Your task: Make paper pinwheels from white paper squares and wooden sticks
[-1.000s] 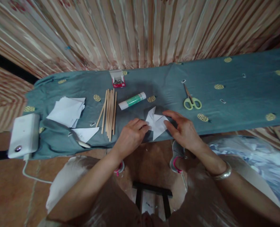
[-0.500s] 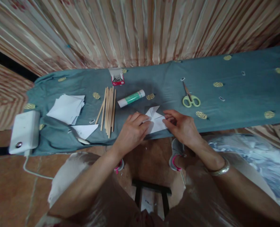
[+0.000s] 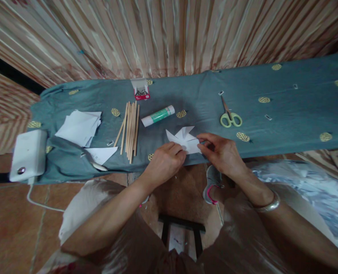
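Note:
A white paper pinwheel [image 3: 189,144] lies near the front edge of the cloth-covered table, with pointed blades fanning away from me. My left hand [image 3: 166,159] is closed on its near left part, fingertips pressed near the middle. At the pinwheel's right edge, my right hand [image 3: 218,153] pinches the paper between thumb and fingers. A green and white glue stick [image 3: 158,115] lies just beyond the pinwheel. To its left, several thin wooden sticks [image 3: 131,131] lie in a bundle. Green-handled scissors [image 3: 230,117] rest to the right.
A stack of white paper [image 3: 79,127] lies at the left, with a folded paper piece [image 3: 103,155] nearer me. An open red box [image 3: 142,92] of small metal pieces stands at the back. A white power bank [image 3: 28,155] with a cable sits on the left corner. A pleated curtain [image 3: 169,38] hangs behind.
My left hand has shifted down and slightly right along the pinwheel, uncovering a blade on its left. My right hand keeps its hold at the right edge.

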`<state>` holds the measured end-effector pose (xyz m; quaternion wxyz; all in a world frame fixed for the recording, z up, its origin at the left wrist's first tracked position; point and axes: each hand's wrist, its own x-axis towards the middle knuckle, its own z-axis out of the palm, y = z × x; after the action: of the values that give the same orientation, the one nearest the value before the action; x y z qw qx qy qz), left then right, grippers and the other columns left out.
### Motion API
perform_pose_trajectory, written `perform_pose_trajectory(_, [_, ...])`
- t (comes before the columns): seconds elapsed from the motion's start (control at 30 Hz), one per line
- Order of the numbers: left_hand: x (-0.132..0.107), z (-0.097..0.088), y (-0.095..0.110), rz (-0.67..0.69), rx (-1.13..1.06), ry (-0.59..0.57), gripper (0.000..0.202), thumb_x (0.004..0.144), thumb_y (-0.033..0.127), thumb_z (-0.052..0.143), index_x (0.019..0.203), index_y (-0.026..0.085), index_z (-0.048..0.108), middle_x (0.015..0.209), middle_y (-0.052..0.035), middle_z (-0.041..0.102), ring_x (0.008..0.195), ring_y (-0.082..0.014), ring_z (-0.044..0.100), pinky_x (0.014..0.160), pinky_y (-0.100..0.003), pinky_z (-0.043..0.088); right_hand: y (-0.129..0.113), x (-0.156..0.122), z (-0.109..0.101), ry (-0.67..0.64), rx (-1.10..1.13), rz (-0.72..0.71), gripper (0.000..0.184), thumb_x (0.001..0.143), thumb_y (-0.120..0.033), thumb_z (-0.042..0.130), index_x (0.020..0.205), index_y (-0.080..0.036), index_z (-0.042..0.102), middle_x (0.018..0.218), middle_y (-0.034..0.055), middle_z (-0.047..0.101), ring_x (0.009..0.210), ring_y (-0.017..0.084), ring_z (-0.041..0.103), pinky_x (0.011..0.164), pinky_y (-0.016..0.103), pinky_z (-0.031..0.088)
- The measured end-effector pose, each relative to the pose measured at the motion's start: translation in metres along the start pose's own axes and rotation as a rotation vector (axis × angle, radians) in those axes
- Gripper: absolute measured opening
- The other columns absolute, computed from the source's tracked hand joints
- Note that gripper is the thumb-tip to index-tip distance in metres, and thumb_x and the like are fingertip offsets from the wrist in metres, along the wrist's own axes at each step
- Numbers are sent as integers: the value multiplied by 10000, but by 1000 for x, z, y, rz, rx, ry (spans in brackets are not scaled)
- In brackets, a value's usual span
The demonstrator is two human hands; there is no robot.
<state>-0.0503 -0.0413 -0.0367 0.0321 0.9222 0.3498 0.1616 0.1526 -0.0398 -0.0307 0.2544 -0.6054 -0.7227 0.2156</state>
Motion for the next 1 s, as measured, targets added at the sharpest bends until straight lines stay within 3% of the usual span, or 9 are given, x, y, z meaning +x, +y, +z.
perform_pose_trajectory(0.17, [-4,-2,0,-9,3,0,167,926,155,501,868,131,656,846,-66,651,799,-187,599,683,-301,506,5,-3,-3,11,23,-26,228,845,-227,548,1011,-214,704,818,40,725,723,204,678,712,338,538])
perform_pose_trajectory(0.23, [-6,-3,0,-12,3,6,164,927,153,498,879,130,653,855,-64,652,796,-184,601,681,-298,507,7,-5,-5,6,77,-60,240,843,-210,538,1021,-233,697,988,60,725,915,232,684,838,389,537])
perform_pose_trajectory(0.33, [-9,-4,0,-6,2,14,149,925,154,507,886,130,650,858,-62,654,796,-184,603,679,-296,505,9,-8,-11,-54,170,-123,243,812,-189,566,1006,-259,694,1349,56,577,1265,260,530,1051,461,432])
perform_pose_trajectory(0.43, [-11,-5,0,9,-7,13,144,924,154,508,892,133,647,847,-58,650,779,-181,596,677,-301,496,8,-13,-14,-152,213,-122,212,792,-205,614,982,-258,693,1498,42,424,1371,281,416,1111,491,369])
perform_pose_trajectory(0.53, [-11,-6,1,11,-11,-8,154,929,165,500,877,137,643,833,-55,647,769,-181,589,674,-307,489,7,-14,-14,-194,232,-126,147,787,-236,662,929,-250,697,1515,44,398,1378,294,405,1126,499,352])
perform_pose_trajectory(0.67, [-11,-8,2,16,-12,-39,165,934,164,485,879,135,637,835,-57,648,785,-185,591,691,-315,497,8,-12,-9,-163,255,-122,53,811,-264,666,838,-254,710,1459,32,468,1357,287,433,1133,512,338])
perform_pose_trajectory(1.0, [-12,-3,8,35,-37,-1,162,937,179,487,1006,116,618,925,-83,677,852,-209,617,750,-349,519,4,-5,5,-69,185,-161,56,831,-241,647,811,-255,698,1423,20,511,1385,284,391,1136,542,325])
